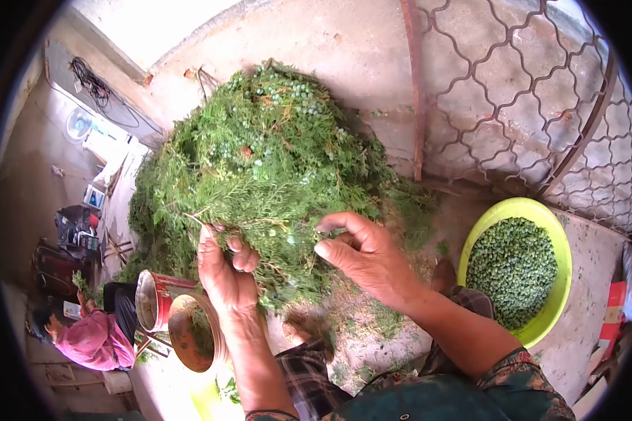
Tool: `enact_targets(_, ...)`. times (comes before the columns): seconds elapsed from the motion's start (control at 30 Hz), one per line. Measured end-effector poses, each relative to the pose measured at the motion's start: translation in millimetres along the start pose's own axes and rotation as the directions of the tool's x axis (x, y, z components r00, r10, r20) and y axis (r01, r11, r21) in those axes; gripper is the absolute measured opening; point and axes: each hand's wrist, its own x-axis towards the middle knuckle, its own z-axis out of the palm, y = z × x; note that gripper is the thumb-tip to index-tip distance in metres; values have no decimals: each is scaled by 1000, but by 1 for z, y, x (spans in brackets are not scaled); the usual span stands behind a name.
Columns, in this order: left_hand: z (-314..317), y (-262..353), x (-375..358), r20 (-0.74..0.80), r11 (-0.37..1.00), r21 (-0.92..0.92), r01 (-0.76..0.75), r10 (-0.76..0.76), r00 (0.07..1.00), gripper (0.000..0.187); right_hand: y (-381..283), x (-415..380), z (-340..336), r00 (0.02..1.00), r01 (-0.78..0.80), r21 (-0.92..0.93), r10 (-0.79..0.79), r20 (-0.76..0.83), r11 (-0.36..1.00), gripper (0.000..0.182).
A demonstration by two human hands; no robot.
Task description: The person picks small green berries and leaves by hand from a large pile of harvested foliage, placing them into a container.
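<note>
An evergreen sprig [249, 203] with flat feathery leaves is pinched by its woody stem between the thumb and fingers of my left hand [225, 270]. To its right is my right hand [372, 256], its thumb and index finger slightly apart and pointing at the sprig's foliage. I make out nothing between those fingertips. Behind and below both hands rises a large heap of green evergreen branches [260, 133], dotted with pale blue-green cones. Some of the sprig blends into the heap.
A yellow-green basin [567, 259] of small green cones stands at right. Two buckets [196, 333] [163, 291] stand beside my left forearm. A person in a pink top [95, 344] sits at lower left, holding a sprig. A metal lattice [498, 91] leans against the wall.
</note>
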Motion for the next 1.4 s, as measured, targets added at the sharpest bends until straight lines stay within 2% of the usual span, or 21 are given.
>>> enact_targets(0.07,-5,-7,-11,-21,1000,-15,5,-6,1000,19,-1,-2,8,997,-69,-23,69,30,997,29)
enact_targets(0.13,-10,-14,-16,47,999,-23,36,-35,998,21,6,-1,17,991,-123,-73,127,43,990,30)
enact_targets(0.2,-7,-18,-21,8,998,-18,62,-62,998,23,14,-1,21,988,-152,-1,152,26,988,25)
enact_targets(0.27,-7,-21,-23,-17,991,-53,124,-125,992,22,27,4,20,997,-46,-173,56,53,984,20)
enact_targets(0.33,-5,-27,-20,-39,991,-34,131,-132,990,23,23,3,23,998,-52,-175,58,34,983,20)
enact_targets(0.4,-4,-37,-15,-209,928,368,-56,141,968,23,18,2,23,992,-76,-198,95,85,977,18)
enact_targets(0.43,-7,-38,-14,-150,894,440,-84,166,975,22,18,2,23,991,-80,-197,99,89,977,18)
enact_targets(0.5,-12,-46,-10,-163,849,511,-135,250,954,19,20,1,23,945,-287,44,276,173,957,20)
enact_targets(0.53,-17,-50,-9,-121,794,582,-174,296,947,18,17,1,22,944,-293,44,282,172,955,20)
enact_targets(0.6,-24,-60,-5,-78,726,647,-233,366,927,16,12,0,19,730,-679,308,568,381,666,21)
enact_targets(0.67,-30,-68,-2,2,607,733,-306,449,894,11,19,-2,20,703,-709,342,584,405,616,21)
enact_targets(0.73,-30,-69,-2,-9,547,788,-281,466,885,15,22,-3,21,608,-777,487,675,417,399,17)
enact_targets(0.87,-33,-59,2,-105,566,801,-192,448,888,23,31,-7,18,669,-739,521,555,495,427,12)
enact_targets(0.93,-43,-58,8,-103,538,814,-221,507,856,22,36,-9,15,687,-720,545,552,472,430,14)
enact_targets(1.0,-51,-52,14,-212,571,807,-153,521,827,18,37,-10,15,704,-701,566,548,452,434,16)
enact_targets(1.07,-59,-48,20,-243,655,726,-210,530,812,18,36,-9,17,746,-652,549,569,345,522,31)
enact_targets(1.1,-61,-45,20,-254,700,682,-212,499,828,16,40,-9,13,762,-639,578,519,387,508,42)
enact_targets(1.2,-59,-44,18,-339,791,585,-179,438,832,15,42,-8,14,753,-632,660,524,399,406,50)
enact_targets(1.27,-70,-43,19,-329,800,576,-169,416,848,14,43,-9,13,755,-637,653,503,421,410,54)
enact_targets(1.37,-77,-40,20,-326,709,682,-178,513,794,11,36,-8,13,763,-610,706,508,400,361,40)
enact_targets(1.4,-79,-38,20,-326,711,681,-177,510,796,11,35,-8,13,773,-609,673,504,385,420,44)
